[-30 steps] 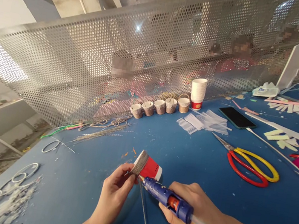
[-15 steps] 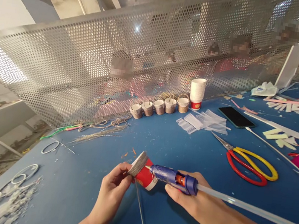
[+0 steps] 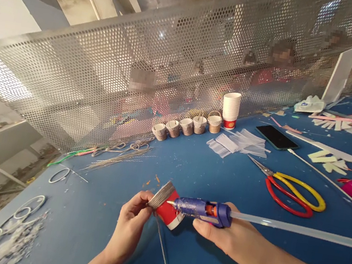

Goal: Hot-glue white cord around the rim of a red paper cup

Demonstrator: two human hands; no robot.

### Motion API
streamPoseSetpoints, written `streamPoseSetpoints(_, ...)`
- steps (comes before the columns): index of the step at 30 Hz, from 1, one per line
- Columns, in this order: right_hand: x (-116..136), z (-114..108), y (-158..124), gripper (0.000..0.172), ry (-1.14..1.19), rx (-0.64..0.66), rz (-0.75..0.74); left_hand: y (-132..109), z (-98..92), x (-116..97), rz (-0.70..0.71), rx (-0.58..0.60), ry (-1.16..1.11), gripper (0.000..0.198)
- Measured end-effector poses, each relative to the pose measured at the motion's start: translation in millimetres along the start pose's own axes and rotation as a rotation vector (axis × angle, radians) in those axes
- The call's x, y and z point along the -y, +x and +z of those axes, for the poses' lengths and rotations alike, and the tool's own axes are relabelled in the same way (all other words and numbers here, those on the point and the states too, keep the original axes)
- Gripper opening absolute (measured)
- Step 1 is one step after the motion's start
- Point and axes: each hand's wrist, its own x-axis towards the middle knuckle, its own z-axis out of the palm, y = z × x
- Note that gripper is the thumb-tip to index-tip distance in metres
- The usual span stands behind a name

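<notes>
Between the fingers of my left hand (image 3: 134, 219) is a red and white paper cup (image 3: 169, 218), tilted on its side. Grey cord (image 3: 163, 194) is wound in rows round the cup's rim end, and its loose length (image 3: 163, 249) trails down toward me. My right hand (image 3: 229, 238) is closed round a blue glue gun (image 3: 201, 210) with a long clear glue stick (image 3: 297, 231) sticking out of its back. The gun's nozzle points left, at or very near the cup's side just below the cord; I cannot tell if it touches.
Several small cord-wrapped cups (image 3: 187, 126) and a stack of paper cups (image 3: 230, 109) stand along a perforated metal screen (image 3: 105, 70). Scissors (image 3: 294, 192), a phone (image 3: 277, 137) and clear strips (image 3: 241, 143) lie right. Wires (image 3: 117, 160) and scraps (image 3: 18, 236) lie left. People are behind the screen.
The cup has turned slightly in my left hand, showing more of the cord rows. The glue gun's nozzle has shifted a little left and down along the cup.
</notes>
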Motion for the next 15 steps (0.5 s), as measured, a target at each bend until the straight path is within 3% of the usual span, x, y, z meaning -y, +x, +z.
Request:
streamPoseSetpoints(4, -2.8, 1.8, -1.7, 0.023, -0.028, -0.053, -0.057, -0.7, 0.7, -1.4, 0.024, 0.014, 0.03, 0.002)
streamPoseSetpoints(15, -0.5, 3.3, -1.7, 0.028, -0.182, -0.084, -0.113, 0.9, -2.2, -0.1, 0.119, 0.024, 0.118, 0.011)
